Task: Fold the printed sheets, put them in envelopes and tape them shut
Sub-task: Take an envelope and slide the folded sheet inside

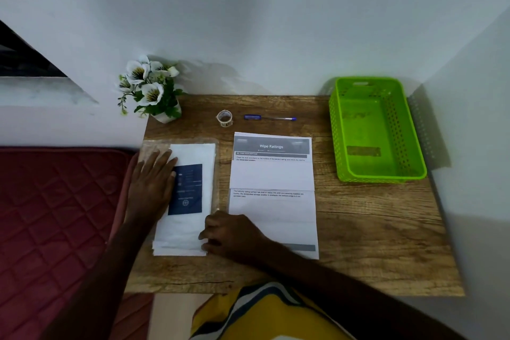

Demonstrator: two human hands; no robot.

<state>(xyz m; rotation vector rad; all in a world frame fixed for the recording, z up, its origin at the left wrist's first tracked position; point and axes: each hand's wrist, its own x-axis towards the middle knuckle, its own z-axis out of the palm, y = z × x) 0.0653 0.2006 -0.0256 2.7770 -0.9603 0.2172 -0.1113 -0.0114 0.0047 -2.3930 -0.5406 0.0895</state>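
- Left hand flat, fingers spread, pinning envelope stack at tabletop left edge.
- Right hand curled, pinching stack's near corner.
- Envelopes: likely light, thin, slippery; best lifted singly by an edge.
- Printed sheet just beside, creased, unfolded.
- Green basket apparently empty.

On the counter, the stack of envelopes lies left of the printed sheets. Behind them sit the tape roll and, to its right, the pen. The flower pot stands at the back left corner, the basket at the back right, and a bed lies left of the counter.
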